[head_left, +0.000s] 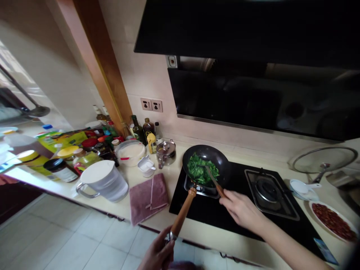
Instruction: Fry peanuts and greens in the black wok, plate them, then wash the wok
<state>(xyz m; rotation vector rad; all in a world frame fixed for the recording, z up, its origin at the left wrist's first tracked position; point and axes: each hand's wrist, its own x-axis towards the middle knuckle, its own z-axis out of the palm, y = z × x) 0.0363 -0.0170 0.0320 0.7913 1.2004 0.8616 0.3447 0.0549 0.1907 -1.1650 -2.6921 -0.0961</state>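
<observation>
A black wok (224, 164) sits over the left burner of the black gas hob (236, 191). Chopped leafy greens (200, 168) lie in its bottom. My left hand (160, 248) is closed round the metal-capped end of the wok's long wooden handle (184, 210), near the counter's front edge. In my right hand (239, 207) is the wooden handle of a spatula (212, 176), gripped from above. The spatula slants down into the wok, and the greens partly hide its blade.
Left of the hob lie a folded purple cloth (140, 198), a water pitcher (104, 183), a glass teapot (166, 152) and several bottles. A plate of dried red chillies (333, 221) and a glass lid (309, 161) are at right. The range hood (239, 30) overhangs the hob.
</observation>
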